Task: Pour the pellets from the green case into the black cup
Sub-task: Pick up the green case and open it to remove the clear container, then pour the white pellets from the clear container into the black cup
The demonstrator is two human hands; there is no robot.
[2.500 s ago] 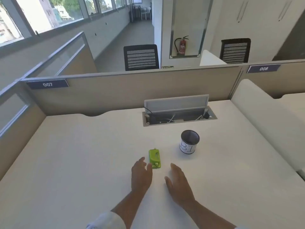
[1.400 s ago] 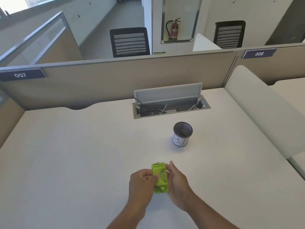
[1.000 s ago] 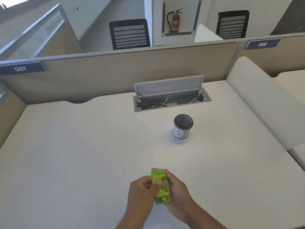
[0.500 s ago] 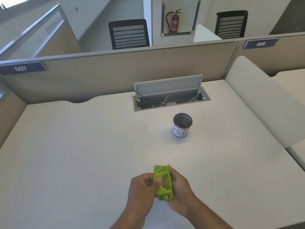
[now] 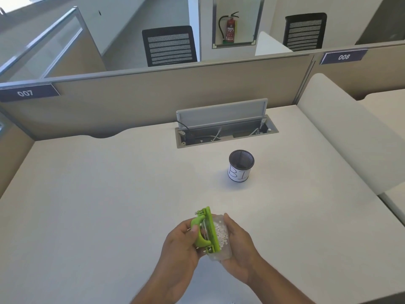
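The green case (image 5: 208, 231) is held above the near part of the desk between both hands. It has come apart: my left hand (image 5: 179, 244) grips the green top with its lever, and my right hand (image 5: 238, 242) cups the clear tray under it. Small white pellets (image 5: 220, 234) lie in the clear tray. The black cup (image 5: 241, 165), a mesh cup with a white paper label, stands upright on the desk, farther away and a little to the right of my hands.
An open cable hatch (image 5: 225, 130) with wires sits in the white desk (image 5: 109, 194) behind the cup. A beige partition (image 5: 153, 93) closes the far edge. A low white divider (image 5: 350, 139) runs along the right side.
Both hands picked the green case up from the desk and drew it nearer. The green top has now swung away from the clear tray, showing the pellets. The cup has not moved.
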